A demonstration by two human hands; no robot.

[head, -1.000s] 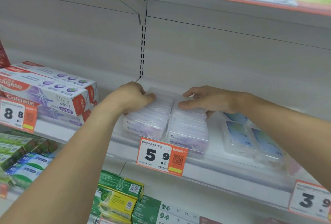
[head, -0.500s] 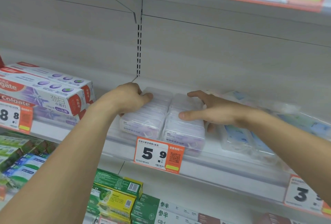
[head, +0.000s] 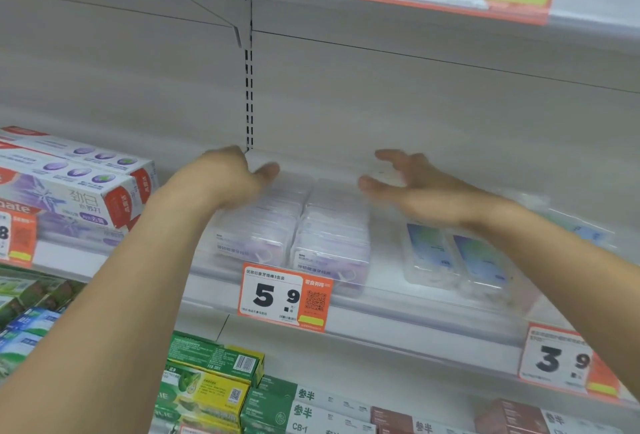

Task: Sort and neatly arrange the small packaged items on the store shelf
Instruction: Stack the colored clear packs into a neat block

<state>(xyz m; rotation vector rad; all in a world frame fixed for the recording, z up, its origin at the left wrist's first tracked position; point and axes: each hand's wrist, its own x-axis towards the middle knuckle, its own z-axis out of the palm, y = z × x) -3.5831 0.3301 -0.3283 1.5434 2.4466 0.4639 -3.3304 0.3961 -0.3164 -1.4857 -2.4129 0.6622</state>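
Two rows of clear floss-pick packs [head: 294,225] with pale purple labels sit side by side, touching, on the middle shelf [head: 415,309], running from the clear front lip toward the back wall. They stand just above an orange and white price tag [head: 285,296] reading 5.9. My left hand [head: 230,179] is at the back left corner of the left row, thumb pointing right; it is blurred, and I cannot tell whether its grip is closed on a pack. My right hand [head: 412,187] hovers above the shelf to the right of the rows, fingers spread and slightly bent, grip open, holding nothing. Below my right wrist lie blue-labelled packs [head: 457,257]. Stacked toothpaste boxes [head: 76,184] sit at far left. Green boxes [head: 211,381] fill the shelf below.
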